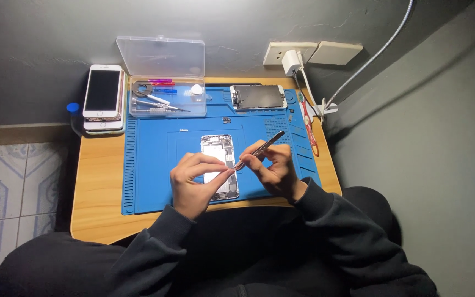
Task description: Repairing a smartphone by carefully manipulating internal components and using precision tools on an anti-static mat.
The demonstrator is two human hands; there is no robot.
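Note:
An opened phone body (218, 151) lies upright in the middle of a blue work mat (149, 165), its inner parts exposed. My left hand (193, 181) rests on the phone's lower half, fingers curled and pinching at its right edge. My right hand (273, 170) holds metal tweezers (259, 148), their tips pointing down-left to the phone's right edge beside my left fingertips. A detached phone screen (258, 97) lies at the mat's top right.
A clear plastic tool case (163, 99) with screwdrivers stands open at the back. Stacked white phones (103, 96) sit at the back left of the small wooden table (97, 181). A red-handled tool (310, 129) lies at the right edge. A charger (291, 60) is plugged into the wall.

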